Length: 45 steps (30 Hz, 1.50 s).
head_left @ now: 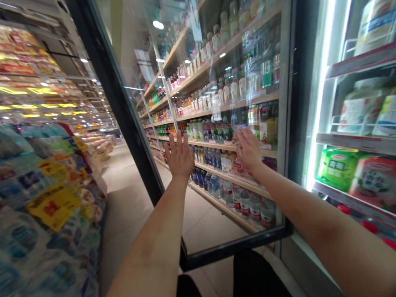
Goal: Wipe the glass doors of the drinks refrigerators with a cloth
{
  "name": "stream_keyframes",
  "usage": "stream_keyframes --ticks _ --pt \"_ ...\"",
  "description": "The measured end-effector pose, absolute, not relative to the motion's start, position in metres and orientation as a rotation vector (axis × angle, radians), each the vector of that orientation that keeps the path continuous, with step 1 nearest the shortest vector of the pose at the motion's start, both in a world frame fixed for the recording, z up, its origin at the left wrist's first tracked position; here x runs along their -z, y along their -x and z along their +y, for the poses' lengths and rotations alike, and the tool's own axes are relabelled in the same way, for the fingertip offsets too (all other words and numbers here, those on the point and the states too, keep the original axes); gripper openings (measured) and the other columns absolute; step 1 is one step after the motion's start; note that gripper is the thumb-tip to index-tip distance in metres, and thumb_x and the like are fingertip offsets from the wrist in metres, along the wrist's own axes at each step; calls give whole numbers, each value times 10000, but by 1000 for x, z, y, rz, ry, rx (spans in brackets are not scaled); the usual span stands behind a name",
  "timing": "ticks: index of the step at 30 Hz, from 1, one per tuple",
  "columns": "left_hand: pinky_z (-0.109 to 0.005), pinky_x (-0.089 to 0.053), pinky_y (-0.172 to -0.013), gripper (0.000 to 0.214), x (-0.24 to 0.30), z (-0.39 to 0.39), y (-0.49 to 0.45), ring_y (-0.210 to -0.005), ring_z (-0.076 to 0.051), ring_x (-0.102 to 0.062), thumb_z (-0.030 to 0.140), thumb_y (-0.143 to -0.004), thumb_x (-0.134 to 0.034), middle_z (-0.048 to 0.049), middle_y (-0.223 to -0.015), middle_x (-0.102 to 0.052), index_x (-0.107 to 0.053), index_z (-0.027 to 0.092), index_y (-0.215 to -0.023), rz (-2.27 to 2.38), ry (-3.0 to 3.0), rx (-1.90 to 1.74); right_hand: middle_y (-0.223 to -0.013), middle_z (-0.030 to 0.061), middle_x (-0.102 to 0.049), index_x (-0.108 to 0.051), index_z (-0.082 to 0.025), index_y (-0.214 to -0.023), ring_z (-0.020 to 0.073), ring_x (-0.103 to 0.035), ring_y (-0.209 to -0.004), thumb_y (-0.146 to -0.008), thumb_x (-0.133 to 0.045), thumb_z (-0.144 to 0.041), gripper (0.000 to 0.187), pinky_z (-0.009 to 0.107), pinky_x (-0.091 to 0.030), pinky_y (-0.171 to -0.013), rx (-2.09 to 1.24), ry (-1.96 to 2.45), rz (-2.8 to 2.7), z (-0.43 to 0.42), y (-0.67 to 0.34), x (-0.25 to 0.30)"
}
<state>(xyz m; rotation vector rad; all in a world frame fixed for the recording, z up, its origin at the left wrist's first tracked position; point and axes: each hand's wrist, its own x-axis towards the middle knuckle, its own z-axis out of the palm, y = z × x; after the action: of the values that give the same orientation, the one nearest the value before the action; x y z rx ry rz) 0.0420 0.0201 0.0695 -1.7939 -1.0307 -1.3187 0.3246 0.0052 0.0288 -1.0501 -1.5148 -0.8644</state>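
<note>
A swung-out glass door (213, 231) with a black frame stands in front of me. My left hand (180, 159) is raised against its pane, palm forward and fingers spread, holding nothing that I can see. Further right, my right hand (248, 150) lies flat toward the same pane, fingers stretched and slightly blurred. A small bluish patch shows at its fingertips; I cannot tell whether it is a thing under the hand or something behind the glass. Through the pane, shelves (216, 145) of bottled drinks are visible.
On the right is a lit fridge with jars (360, 109), a green pouch (336, 168) and a red pouch (375, 181). Stacked packages with a yellow sign (53, 206) stand on the left. A tiled aisle floor (123, 206) runs between them and the door.
</note>
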Motion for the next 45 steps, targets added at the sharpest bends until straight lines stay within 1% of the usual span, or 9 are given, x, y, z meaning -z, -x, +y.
stream_keyframes --ticks 7,11,14,18,21,27,34,38,45 --pt "-509 26 -1282 588 -68 18 -42 -1565 -252 -3 306 -1014 -405 -65 -1659 -233 -317 183 -1583 -1032 1777 1301 -1599 147 -353 -357 -149 -1535 298 -247 -1525 -873 -406 -182 665 603 -257 -1236 667 1112 -1079 14 -327 -19" --pt "-516 16 -1281 585 -69 16 -43 -1566 -249 -7 305 -1013 -412 -58 -1659 -227 -323 190 -1580 -1028 1775 1300 -1597 119 -380 -369 -152 -1538 287 -236 -1536 -899 -410 -174 640 550 -271 -1249 792 1069 -1338 7 -306 -38" --pt "-514 -1 -1282 575 -69 15 -43 -1565 -249 -20 304 -1015 -410 -56 -1659 -221 -336 198 -1575 -1025 1770 1312 -1577 89 -435 -410 -183 -1527 287 -272 -1527 -904 -445 -156 625 541 -274 -1242 943 990 -1665 -1 -293 -26" --pt "-516 -8 -1282 570 -69 16 -43 -1565 -247 -18 307 -1024 -394 -69 -1657 -231 -328 193 -1578 -1015 1756 1304 -1554 65 -477 -443 -191 -1511 275 -350 -1494 -928 -489 -172 584 516 -210 -1258 1143 780 -2057 -5 -284 4" --pt "-519 -6 -1281 566 -68 19 -42 -1566 -252 -33 326 -1027 -393 -86 -1652 -249 -341 183 -1572 -1013 1759 1306 -1552 47 -481 -460 -198 -1498 244 -351 -1495 -947 -486 -178 551 484 -185 -1266 1192 665 -2115 -3 -277 -6" --pt "-519 -16 -1283 560 -69 20 -41 -1565 -258 -55 349 -1024 -408 -86 -1645 -273 -375 181 -1557 -1014 1779 1331 -1566 63 -459 -482 -196 -1481 266 -324 -1503 -930 -464 -158 553 514 -273 -1232 1020 856 -1770 4 -277 -61" --pt "-517 2 -1283 571 -67 19 -42 -1565 -260 -30 313 -1021 -408 -75 -1651 -258 -342 180 -1573 -1013 1765 1303 -1609 83 -365 -371 -211 -1544 282 -240 -1537 -910 -410 -159 637 563 -280 -1243 839 1041 -1384 5 -328 2" --pt "-514 -11 -1284 560 -68 20 -42 -1566 -262 -42 316 -1024 -411 -79 -1650 -258 -362 174 -1564 -1011 1754 1300 -1644 105 -293 -296 -189 -1578 292 -182 -1555 -914 -390 -139 673 579 -255 -1249 831 1056 -1419 2 -324 4" --pt "-519 -14 -1283 563 -68 16 -42 -1566 -258 -36 325 -1027 -398 -82 -1648 -267 -352 177 -1568 -998 1769 1313 -1574 77 -447 -427 -185 -1523 265 -271 -1530 -924 -454 -136 602 521 -216 -1257 1012 860 -2015 -5 -266 5"
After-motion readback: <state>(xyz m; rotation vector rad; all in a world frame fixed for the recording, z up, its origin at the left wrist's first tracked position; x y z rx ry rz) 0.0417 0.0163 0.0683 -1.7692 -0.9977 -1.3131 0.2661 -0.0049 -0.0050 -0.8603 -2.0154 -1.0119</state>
